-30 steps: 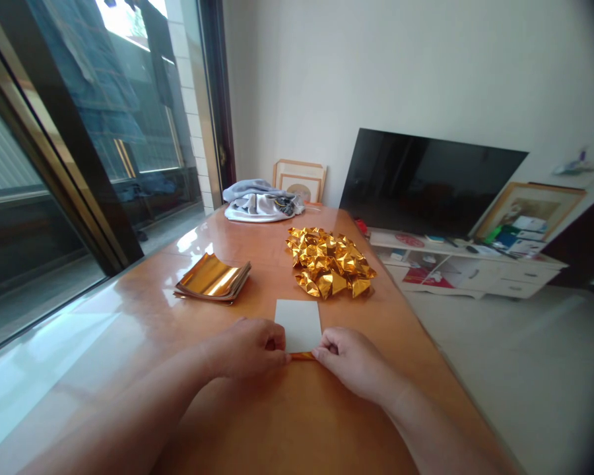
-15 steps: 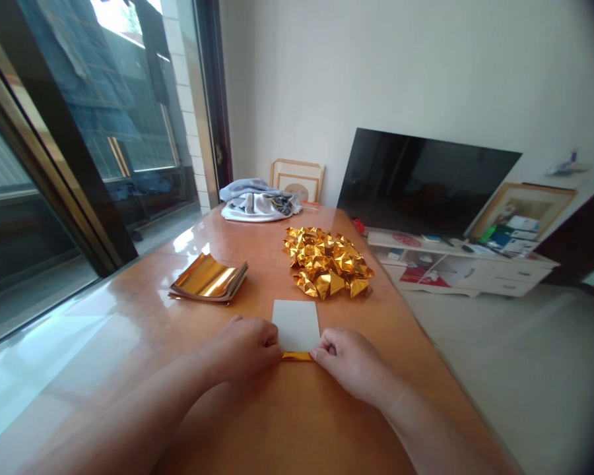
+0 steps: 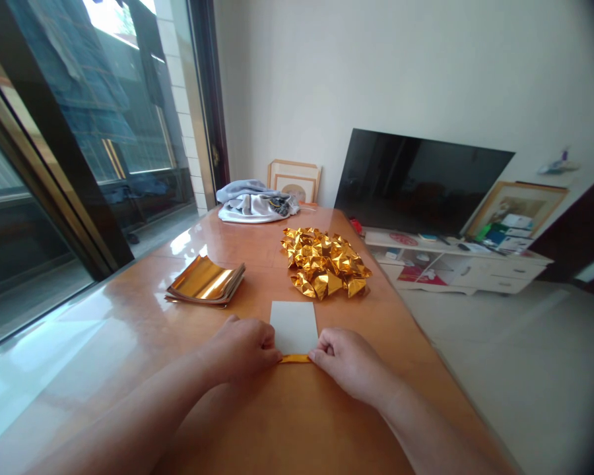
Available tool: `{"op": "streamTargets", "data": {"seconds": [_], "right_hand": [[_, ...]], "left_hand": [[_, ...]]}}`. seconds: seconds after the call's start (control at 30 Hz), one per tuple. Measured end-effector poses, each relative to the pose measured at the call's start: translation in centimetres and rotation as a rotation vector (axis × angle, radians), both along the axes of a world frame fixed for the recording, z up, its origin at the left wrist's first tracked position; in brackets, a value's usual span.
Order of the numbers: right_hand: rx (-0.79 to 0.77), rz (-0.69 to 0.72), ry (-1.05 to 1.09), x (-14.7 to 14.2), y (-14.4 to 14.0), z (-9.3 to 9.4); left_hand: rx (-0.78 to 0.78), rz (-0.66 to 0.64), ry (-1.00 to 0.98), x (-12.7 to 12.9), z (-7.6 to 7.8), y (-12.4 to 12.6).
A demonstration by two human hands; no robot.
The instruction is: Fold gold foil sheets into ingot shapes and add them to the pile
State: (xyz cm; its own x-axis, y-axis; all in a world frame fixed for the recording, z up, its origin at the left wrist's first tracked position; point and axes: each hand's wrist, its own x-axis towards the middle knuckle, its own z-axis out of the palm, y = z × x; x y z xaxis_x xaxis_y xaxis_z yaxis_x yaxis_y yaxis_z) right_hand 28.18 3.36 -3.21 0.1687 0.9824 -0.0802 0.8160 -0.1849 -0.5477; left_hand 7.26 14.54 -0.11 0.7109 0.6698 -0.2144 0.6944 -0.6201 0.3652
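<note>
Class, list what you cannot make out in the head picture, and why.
All in the head view:
Underside of the paper sheet: turned to the table.
Most fingertips of the left hand: tucked under the hand itself.
Count of the gold folded pieces: they overlap.
Table's near edge: cut off by the picture's bottom.

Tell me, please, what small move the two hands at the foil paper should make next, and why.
Perhaps press the folded gold edge of the foil paper flat: the left hand and right hand pinch its two ends, and its middle shows uncovered between them.
</note>
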Motion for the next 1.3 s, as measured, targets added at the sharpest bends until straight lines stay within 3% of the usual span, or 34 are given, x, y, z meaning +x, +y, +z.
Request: {"op": "streamTargets", "data": {"seconds": [0.5, 0.83, 0.97, 1.3], "right_hand": [[0.03, -0.012, -0.001, 0.0, 0.1, -0.4], [-0.017, -0.007, 0.002, 0.1, 0.1, -0.4], [-0.01, -0.004, -0.001, 0.2, 0.2, -0.5], [-0.002, -0.007, -0.005, 0.0, 0.1, -0.4]], "left_hand": [[-0.002, -0.022, -0.009, -0.3, -0.5, 0.6], [-0.247, -0.016, -0.056, -0.8, 0.2, 1.4], [-0.215, -0.038, -0.049, -0.9, 0.2, 1.3], [-0.094, -0.025, -0.024, -0.8, -1.3, 1.1]]}}
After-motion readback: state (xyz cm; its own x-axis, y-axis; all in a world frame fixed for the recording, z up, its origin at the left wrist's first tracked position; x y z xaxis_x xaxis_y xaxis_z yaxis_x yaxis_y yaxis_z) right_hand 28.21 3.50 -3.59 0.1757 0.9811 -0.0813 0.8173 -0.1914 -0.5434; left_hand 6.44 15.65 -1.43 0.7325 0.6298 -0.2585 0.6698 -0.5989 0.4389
